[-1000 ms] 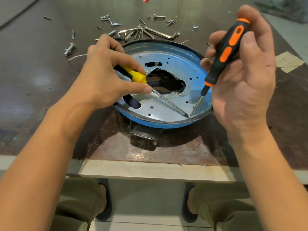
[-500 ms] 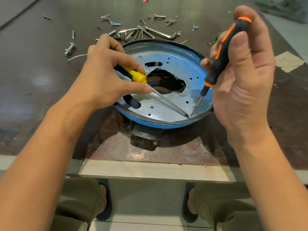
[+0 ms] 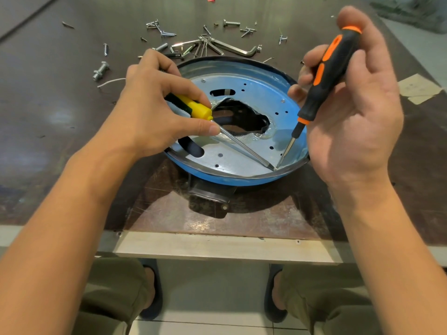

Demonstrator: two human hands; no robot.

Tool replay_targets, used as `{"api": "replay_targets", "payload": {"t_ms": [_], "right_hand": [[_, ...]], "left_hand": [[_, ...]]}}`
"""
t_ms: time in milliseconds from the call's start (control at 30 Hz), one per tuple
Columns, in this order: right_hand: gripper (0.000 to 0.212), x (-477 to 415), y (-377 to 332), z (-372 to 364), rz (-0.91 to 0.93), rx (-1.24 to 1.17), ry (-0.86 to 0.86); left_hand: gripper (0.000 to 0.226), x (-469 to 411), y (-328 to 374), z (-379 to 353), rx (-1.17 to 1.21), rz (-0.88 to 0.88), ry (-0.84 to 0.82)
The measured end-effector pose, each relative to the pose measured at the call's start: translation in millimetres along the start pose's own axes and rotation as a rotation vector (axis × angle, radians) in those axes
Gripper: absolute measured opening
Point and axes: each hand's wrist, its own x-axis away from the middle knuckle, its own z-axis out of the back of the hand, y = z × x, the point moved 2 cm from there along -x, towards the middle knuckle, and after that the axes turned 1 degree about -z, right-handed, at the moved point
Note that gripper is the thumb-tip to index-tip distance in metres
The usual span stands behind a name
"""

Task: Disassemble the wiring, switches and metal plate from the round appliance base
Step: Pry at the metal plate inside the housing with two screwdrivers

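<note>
While the round blue base (image 3: 229,181) sits near the front edge of the dark worktop (image 3: 60,105), the left hand (image 3: 154,110) clamps a yellow screwdriver (image 3: 193,108), its long steel shaft slanting across the shiny, perforated plate (image 3: 232,160) with a jagged central hole. The right hand (image 3: 358,112) grips a black screwdriver (image 3: 324,78) with orange inlays, steeply tilted. Both tips meet at the plate's near rim. Screws (image 3: 159,29) and hex keys (image 3: 232,50) lie scattered beyond.

Left hand (image 3: 154,112) grips the yellow screwdriver (image 3: 193,109), right hand (image 3: 350,100) the orange-black screwdriver (image 3: 326,76), both tips meeting at the blue base's (image 3: 232,180) near rim.
</note>
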Motion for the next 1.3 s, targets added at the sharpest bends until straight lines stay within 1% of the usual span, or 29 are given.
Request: {"api": "replay_targets", "payload": {"t_ms": [100,167,233,400,500,600,700,867,967,1067,1133,1200,1300], "right_hand": [[0.031,-0.1,-0.6,-1.1,-0.002,-0.019,0.007],[0.027,-0.8,-0.5,-2.7,0.021,0.01,0.007],[0.029,-1.1,0.3,-3.1,0.043,0.04,-0.002],[0.029,0.5,-0.4,-1.8,0.022,-0.017,0.0],[0.026,-0.3,-1.2,-3.8,0.039,0.036,-0.003],[0.032,-0.7,-0.3,-4.0,0.059,0.099,-0.027],[0.035,-0.2,-0.4,-1.5,0.023,0.064,-0.034],[0.026,-0.7,-1.8,-5.3,0.045,0.076,-0.008],[0.03,-1.0,-0.7,-4.4,0.053,0.11,-0.011],[0.033,0.4,-0.7,-2.2,0.013,0.067,-0.003],[0.031,0.2,-1.3,-3.3,0.004,0.053,0.008],[0.028,-0.4,-1.7,-5.4,0.025,0.075,0.005],[0.031,-0.3,0.2,-4.9,0.043,0.092,-0.019]], "left_hand": [[0.041,-0.2,-0.1,0.2,-0.003,0.0,-0.002],[0.041,-0.1,0.0,0.3,-0.002,0.0,-0.003],[0.041,-0.1,0.2,0.0,0.0,0.0,-0.004],[0.043,0.1,0.6,0.3,0.006,-0.002,-0.005],[0.043,0.4,0.6,0.1,0.006,-0.001,-0.007],[0.042,0.2,0.5,0.1,0.002,-0.001,-0.008],[0.043,0.0,0.5,0.5,0.005,-0.004,-0.008],[0.043,-0.1,0.0,-0.1,0.002,-0.003,-0.005],[0.043,-0.1,-0.5,-0.1,0.002,-0.005,-0.005],[0.044,-0.2,-0.6,-0.2,0.006,-0.003,-0.007],[0.045,-0.4,-0.6,-0.1,0.007,-0.004,-0.005],[0.044,-0.4,-0.8,0.0,0.004,-0.006,-0.004],[0.042,-0.4,-0.9,-0.3,0.005,-0.007,-0.004]]}}
